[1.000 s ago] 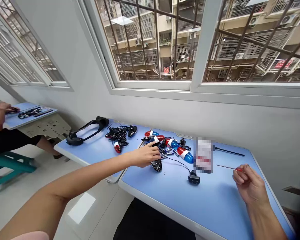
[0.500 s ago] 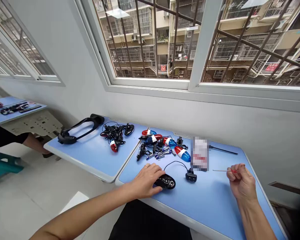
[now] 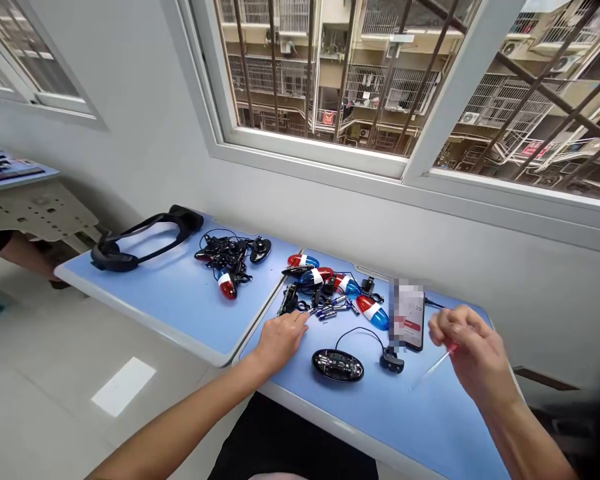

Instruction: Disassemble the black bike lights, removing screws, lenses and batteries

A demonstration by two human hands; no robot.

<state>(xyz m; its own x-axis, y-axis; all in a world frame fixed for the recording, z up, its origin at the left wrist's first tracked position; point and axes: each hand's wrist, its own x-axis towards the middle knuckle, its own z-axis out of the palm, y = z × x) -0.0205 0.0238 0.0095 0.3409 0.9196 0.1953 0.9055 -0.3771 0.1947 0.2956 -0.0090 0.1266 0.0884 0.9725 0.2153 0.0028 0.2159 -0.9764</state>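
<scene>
My left hand (image 3: 282, 341) is over the table with its fingers stretched toward the near edge of a group of AA batteries (image 3: 333, 305); its fingertips are close to one, and contact cannot be made out. In my right hand (image 3: 473, 350) is a thin screwdriver (image 3: 437, 364) with a red handle, its shaft slanting down to the left and blurred. Between my hands lies an oval black casing (image 3: 337, 365), its inner side with electronic parts facing up. A thin cable joins it to a small black button unit (image 3: 391, 361).
Red, white and blue light shells (image 3: 373, 312) and black clamps lie behind the batteries. A phone (image 3: 410, 317) with a cable rests at the right. On the adjoining left table (image 3: 180, 307) are a black headset (image 3: 140, 243) and tangled black units (image 3: 230, 257). A wall and window stand behind.
My left hand has let go of the oval casing and moved left and up toward the batteries. My right hand has turned, tilting the screwdriver tip downward. The view has shifted slightly.
</scene>
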